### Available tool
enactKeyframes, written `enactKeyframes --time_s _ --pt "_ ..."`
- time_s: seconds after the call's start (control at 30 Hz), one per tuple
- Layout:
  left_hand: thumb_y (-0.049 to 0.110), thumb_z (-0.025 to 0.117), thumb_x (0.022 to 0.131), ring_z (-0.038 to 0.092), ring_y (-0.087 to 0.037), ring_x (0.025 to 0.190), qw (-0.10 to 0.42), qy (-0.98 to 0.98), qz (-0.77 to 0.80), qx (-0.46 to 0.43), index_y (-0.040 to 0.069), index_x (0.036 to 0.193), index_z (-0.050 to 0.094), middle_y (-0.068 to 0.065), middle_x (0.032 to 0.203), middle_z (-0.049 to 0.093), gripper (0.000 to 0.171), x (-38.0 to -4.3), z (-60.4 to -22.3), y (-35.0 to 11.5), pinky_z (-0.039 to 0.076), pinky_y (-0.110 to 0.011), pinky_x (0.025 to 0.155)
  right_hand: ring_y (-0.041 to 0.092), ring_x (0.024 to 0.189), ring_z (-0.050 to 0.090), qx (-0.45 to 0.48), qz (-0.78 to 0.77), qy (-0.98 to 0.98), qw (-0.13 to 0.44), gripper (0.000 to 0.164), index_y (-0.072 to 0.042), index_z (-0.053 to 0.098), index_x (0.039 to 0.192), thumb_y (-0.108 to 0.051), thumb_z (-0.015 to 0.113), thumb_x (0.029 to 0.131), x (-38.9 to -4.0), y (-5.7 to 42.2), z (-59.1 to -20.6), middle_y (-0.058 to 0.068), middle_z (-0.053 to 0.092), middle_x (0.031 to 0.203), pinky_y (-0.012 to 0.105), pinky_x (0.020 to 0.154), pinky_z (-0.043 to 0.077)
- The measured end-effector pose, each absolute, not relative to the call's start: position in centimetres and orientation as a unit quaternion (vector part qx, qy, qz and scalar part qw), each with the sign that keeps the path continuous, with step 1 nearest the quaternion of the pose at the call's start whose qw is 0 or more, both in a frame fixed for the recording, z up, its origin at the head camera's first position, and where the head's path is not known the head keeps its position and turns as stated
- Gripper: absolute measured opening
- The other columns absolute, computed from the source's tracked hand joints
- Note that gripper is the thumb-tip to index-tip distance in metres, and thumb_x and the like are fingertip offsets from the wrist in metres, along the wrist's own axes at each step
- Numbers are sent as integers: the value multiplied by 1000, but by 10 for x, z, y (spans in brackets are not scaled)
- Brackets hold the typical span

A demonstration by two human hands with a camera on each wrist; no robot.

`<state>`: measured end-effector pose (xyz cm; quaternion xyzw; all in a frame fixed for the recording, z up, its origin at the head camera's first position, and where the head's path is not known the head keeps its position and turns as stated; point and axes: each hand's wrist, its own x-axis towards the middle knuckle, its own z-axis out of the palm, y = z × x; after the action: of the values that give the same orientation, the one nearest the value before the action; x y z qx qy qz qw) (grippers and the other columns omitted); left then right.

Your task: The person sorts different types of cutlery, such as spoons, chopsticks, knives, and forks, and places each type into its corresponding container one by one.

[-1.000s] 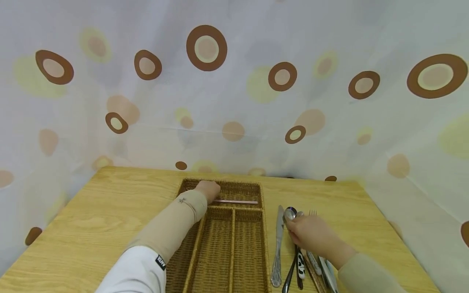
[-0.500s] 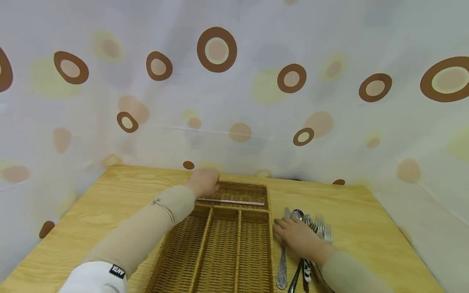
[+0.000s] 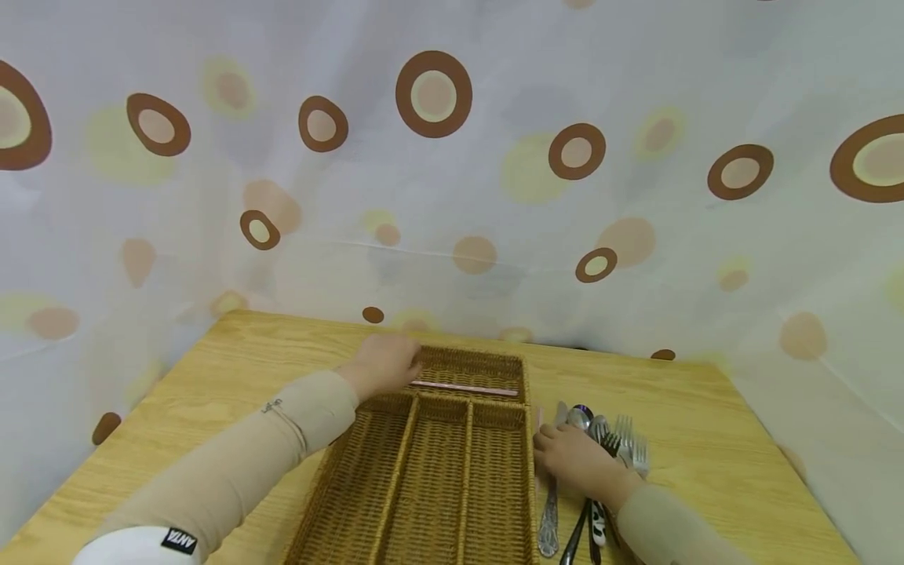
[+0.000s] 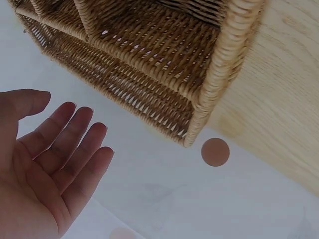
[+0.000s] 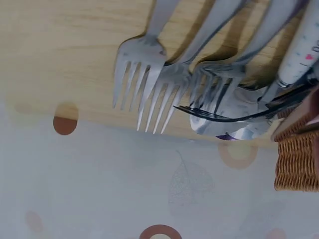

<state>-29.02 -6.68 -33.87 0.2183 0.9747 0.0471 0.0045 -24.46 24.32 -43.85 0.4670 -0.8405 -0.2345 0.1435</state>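
My left hand [image 3: 384,362] hovers at the back left corner of the wicker cutlery basket [image 3: 468,479]. In the left wrist view its fingers are spread loosely and the palm holds nothing. A pink stick [image 3: 466,388] lies in the basket's back compartment. My right hand [image 3: 582,459] is over the cutlery, its fingertips on the left side beside a pale pinkish strip [image 3: 540,416]. A table knife [image 3: 548,527] with an ornate handle runs under that hand. Beside it in the right wrist view is a serrated blade [image 5: 295,120]; I cannot tell what the fingers hold.
Right of the basket lie a spoon [image 3: 581,416], several forks [image 3: 624,431], a black fork [image 5: 219,118] and a handle with black and white spots [image 3: 599,524]. The wooden table [image 3: 706,471] meets a patterned cloth [image 3: 452,196] at the back.
My left hand has come up out of the back compartment and left. My right hand has moved left from the spoon to the knife, and a pale pinkish strip now shows beside its fingers.
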Motion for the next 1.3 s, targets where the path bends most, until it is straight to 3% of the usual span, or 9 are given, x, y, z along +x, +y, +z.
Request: enactKeyframes --time_s 0.3,0.4,0.8,1.2,1.3 --pt "22 54 93 42 -10 50 9 977 19 214 15 70 57 3 56 49 24 -288 -340 -65 32 -27 48 6 78 54 526 -281 -783 178 11 -23 66 84 -20 73 77 -247 253 -441 -9 62 84 20 64 44" --pt "20 53 93 41 -11 50 14 976 27 213 15 69 56 3 55 48 25 -287 -341 -65 31 -27 48 5 77 54 547 -258 -772 196 13 -23 65 86 -23 74 76 -245 259 -440 -10 63 84 19 63 43" --pt "20 54 93 41 -11 51 10 976 29 214 16 70 55 3 58 49 23 -279 -338 -66 31 -27 48 8 90 61 581 -269 -726 251 35 -20 66 100 -23 79 68 -232 275 -417 -7 68 97 24 78 50" --pt "20 51 95 41 -9 50 6 974 38 225 17 68 52 4 56 48 27 -269 -334 -68 33 -26 50 10 91 61 588 -229 -726 272 45 -17 65 105 -21 80 63 -225 273 -399 -2 68 103 23 75 50" --pt "21 51 95 44 -9 51 7 973 41 225 17 70 55 4 58 51 25 -267 -333 -68 33 -26 49 10 91 61 583 -226 -729 280 23 -16 63 108 -13 61 85 -223 271 -391 -1 67 105 23 73 50"
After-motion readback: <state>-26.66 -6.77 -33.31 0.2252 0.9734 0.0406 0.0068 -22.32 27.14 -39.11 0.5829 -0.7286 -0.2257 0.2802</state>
